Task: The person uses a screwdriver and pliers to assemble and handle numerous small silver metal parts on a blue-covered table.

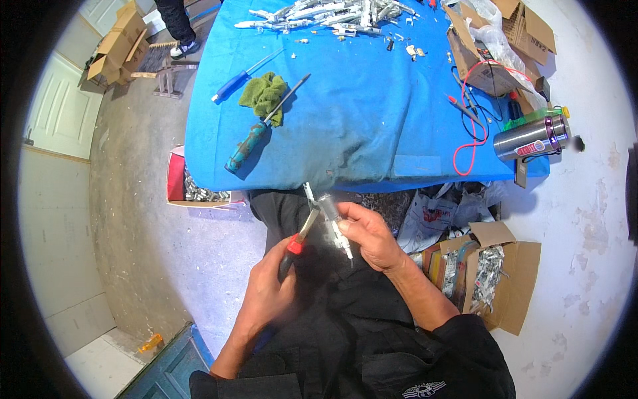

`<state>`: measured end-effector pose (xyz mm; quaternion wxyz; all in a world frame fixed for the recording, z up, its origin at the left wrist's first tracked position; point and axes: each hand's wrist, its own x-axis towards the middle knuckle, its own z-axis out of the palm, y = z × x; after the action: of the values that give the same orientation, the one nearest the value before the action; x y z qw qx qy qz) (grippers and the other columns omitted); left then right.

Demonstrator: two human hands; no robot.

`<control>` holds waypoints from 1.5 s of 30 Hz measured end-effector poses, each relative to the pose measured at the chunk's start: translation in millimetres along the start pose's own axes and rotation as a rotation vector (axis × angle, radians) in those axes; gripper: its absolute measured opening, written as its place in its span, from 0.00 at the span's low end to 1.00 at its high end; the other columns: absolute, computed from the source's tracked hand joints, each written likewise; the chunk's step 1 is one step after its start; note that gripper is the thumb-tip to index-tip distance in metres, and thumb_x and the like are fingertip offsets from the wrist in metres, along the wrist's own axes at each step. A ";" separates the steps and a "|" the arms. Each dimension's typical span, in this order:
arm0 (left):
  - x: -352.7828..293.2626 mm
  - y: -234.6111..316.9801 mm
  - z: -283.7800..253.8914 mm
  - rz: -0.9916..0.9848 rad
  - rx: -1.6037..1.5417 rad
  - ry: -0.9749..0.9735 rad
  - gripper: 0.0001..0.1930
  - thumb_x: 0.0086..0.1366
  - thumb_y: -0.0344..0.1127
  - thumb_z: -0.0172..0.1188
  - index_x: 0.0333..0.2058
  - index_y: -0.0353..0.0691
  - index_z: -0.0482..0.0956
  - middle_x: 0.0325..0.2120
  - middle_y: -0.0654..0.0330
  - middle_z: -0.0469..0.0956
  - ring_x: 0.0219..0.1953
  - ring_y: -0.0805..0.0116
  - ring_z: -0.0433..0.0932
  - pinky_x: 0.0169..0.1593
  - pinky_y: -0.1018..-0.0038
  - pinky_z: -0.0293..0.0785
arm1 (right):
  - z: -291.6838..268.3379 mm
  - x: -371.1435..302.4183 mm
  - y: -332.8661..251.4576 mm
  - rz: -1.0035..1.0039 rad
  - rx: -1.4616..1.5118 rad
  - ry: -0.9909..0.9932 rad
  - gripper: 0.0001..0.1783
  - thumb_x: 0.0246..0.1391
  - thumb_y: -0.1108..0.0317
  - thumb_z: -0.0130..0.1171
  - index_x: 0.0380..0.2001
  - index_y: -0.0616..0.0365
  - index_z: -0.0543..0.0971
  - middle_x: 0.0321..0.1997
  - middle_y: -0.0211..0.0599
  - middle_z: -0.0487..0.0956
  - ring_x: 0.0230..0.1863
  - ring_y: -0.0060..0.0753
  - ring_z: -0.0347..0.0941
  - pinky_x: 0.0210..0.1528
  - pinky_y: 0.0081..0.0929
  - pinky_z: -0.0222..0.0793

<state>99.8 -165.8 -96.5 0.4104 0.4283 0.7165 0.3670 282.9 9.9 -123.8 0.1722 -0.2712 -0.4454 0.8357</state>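
My left hand (269,286) is closed around a tool with a red-and-black handle (294,247); its flat metal end slants up over my lap. A thin white piece (308,193) stands at the tip of that metal; whether the tool grips it I cannot tell. Between the thumb and fingers of my right hand (371,236) is a slender white part with a clear tube-like section (332,213), tilted, its narrow end pointing down. The two hands are close together just in front of the table edge, and the clear section almost meets the metal.
On the blue-covered table (372,113) lie a large screwdriver (249,145), a blue-handled screwdriver (232,86), a green cloth (264,94) and a pile of white parts (339,13). A steel flask (531,138) and red cable (475,154) are at right. Boxes of parts flank me below.
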 end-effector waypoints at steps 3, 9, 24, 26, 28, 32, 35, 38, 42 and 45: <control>-0.1 -2.5 2.1 0.038 0.028 0.031 0.29 0.68 0.20 0.56 0.68 0.36 0.72 0.43 0.52 0.82 0.35 0.66 0.85 0.42 0.67 0.84 | -1.8 0.0 1.2 -0.003 -0.009 -0.001 0.23 0.73 0.69 0.54 0.66 0.69 0.74 0.57 0.36 0.82 0.55 0.22 0.77 0.61 0.25 0.71; 0.5 9.6 -0.1 0.033 0.069 0.032 0.30 0.66 0.22 0.59 0.68 0.35 0.71 0.49 0.46 0.82 0.49 0.55 0.85 0.56 0.64 0.78 | 3.2 -3.2 -8.3 0.002 -0.080 -0.025 0.22 0.73 0.68 0.54 0.65 0.69 0.74 0.57 0.32 0.81 0.54 0.19 0.76 0.58 0.24 0.72; 6.1 28.1 -5.4 0.043 0.326 0.027 0.26 0.68 0.34 0.66 0.63 0.38 0.73 0.49 0.44 0.82 0.50 0.39 0.83 0.49 0.51 0.79 | -1.2 -0.3 -11.2 0.016 -0.227 -0.044 0.20 0.73 0.66 0.54 0.60 0.67 0.78 0.46 0.24 0.81 0.45 0.15 0.73 0.47 0.22 0.72; 6.0 28.2 -5.1 0.048 0.349 0.037 0.26 0.68 0.35 0.66 0.63 0.38 0.74 0.47 0.44 0.83 0.48 0.39 0.83 0.48 0.51 0.80 | -3.0 2.3 -12.3 0.015 -0.255 -0.061 0.19 0.73 0.65 0.54 0.58 0.66 0.79 0.43 0.23 0.80 0.42 0.14 0.72 0.44 0.21 0.71; 5.6 26.5 -1.9 0.053 0.370 0.065 0.26 0.67 0.34 0.67 0.62 0.37 0.75 0.46 0.43 0.84 0.46 0.38 0.85 0.48 0.53 0.80 | 0.7 3.8 -14.2 -0.008 -0.296 -0.052 0.17 0.72 0.65 0.54 0.56 0.65 0.80 0.41 0.23 0.79 0.41 0.14 0.71 0.43 0.21 0.70; 8.3 29.9 -2.3 0.090 0.346 0.082 0.27 0.67 0.33 0.67 0.63 0.36 0.74 0.47 0.43 0.84 0.46 0.39 0.85 0.48 0.52 0.80 | 6.1 7.7 -20.8 -0.123 -0.386 -0.015 0.14 0.75 0.62 0.53 0.46 0.63 0.80 0.35 0.22 0.77 0.36 0.14 0.68 0.38 0.22 0.68; 9.0 33.3 -2.3 0.083 0.360 0.069 0.28 0.67 0.33 0.67 0.64 0.36 0.73 0.48 0.43 0.84 0.47 0.39 0.85 0.48 0.52 0.81 | 4.7 11.5 -13.8 -0.165 -0.500 0.029 0.17 0.79 0.57 0.52 0.39 0.60 0.77 0.30 0.22 0.73 0.33 0.14 0.67 0.34 0.24 0.67; 10.4 30.5 -0.9 0.108 0.363 0.084 0.28 0.67 0.33 0.67 0.64 0.36 0.73 0.48 0.43 0.83 0.47 0.39 0.84 0.48 0.52 0.81 | 11.8 9.5 -26.2 0.014 -0.431 -0.001 0.21 0.80 0.52 0.50 0.37 0.58 0.75 0.28 0.21 0.70 0.30 0.14 0.65 0.30 0.24 0.65; 10.3 29.0 -0.1 0.062 0.370 0.043 0.28 0.68 0.35 0.66 0.64 0.36 0.72 0.49 0.43 0.82 0.49 0.39 0.83 0.49 0.51 0.79 | 12.8 10.5 -20.5 -0.033 -0.381 -0.004 0.19 0.80 0.53 0.51 0.39 0.58 0.76 0.28 0.22 0.70 0.30 0.14 0.66 0.30 0.23 0.65; 11.6 27.4 -1.6 0.035 0.412 -0.009 0.28 0.68 0.36 0.66 0.64 0.36 0.72 0.49 0.43 0.82 0.51 0.38 0.81 0.51 0.51 0.78 | 13.4 11.1 -20.3 -0.024 -0.345 -0.024 0.19 0.80 0.53 0.51 0.41 0.59 0.76 0.29 0.23 0.71 0.33 0.15 0.66 0.33 0.24 0.67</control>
<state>103.5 -145.5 -74.9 0.3110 0.5171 0.7671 0.2179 266.9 18.2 -104.1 0.1278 -0.2815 -0.5874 0.7479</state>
